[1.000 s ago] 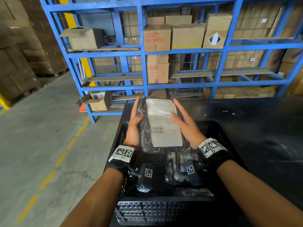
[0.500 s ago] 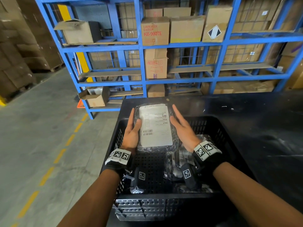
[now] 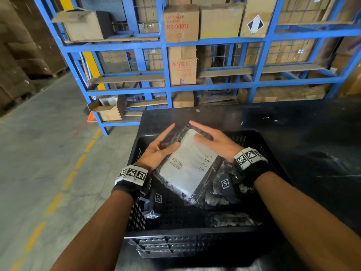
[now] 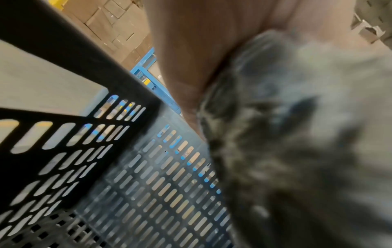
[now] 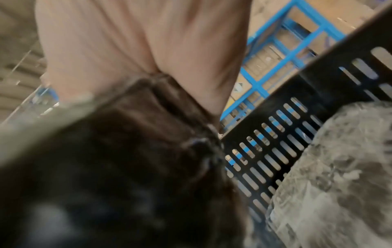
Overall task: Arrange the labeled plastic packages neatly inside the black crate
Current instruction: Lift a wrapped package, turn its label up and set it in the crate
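Note:
A black plastic package with a large white label [image 3: 187, 165] is held tilted over the black crate [image 3: 166, 243], its far end toward the upper left. My left hand [image 3: 156, 151] holds its left edge, thumb on the label. My right hand [image 3: 216, 141] holds the far right edge, thumb on the label's top corner. Other plastic packages [image 3: 232, 220] lie on the right of the crate floor. The left wrist view shows the held package [image 4: 297, 134], blurred, against my palm by the slotted crate wall [image 4: 148, 184]. In the right wrist view, a second package [image 5: 339, 167] lies beside the held one [image 5: 127, 167].
The crate stands on a black table [image 3: 293, 124] at its left edge. Blue shelving [image 3: 214, 87] with cardboard boxes runs behind the table. An open box [image 3: 107, 110] sits on the lowest shelf. Concrete floor with a yellow dashed line [image 3: 68, 180] lies to the left.
The package has come down toward the crate and turned clockwise, from upright to slanted, its near end now over the packages at the right. Both hands stayed on it.

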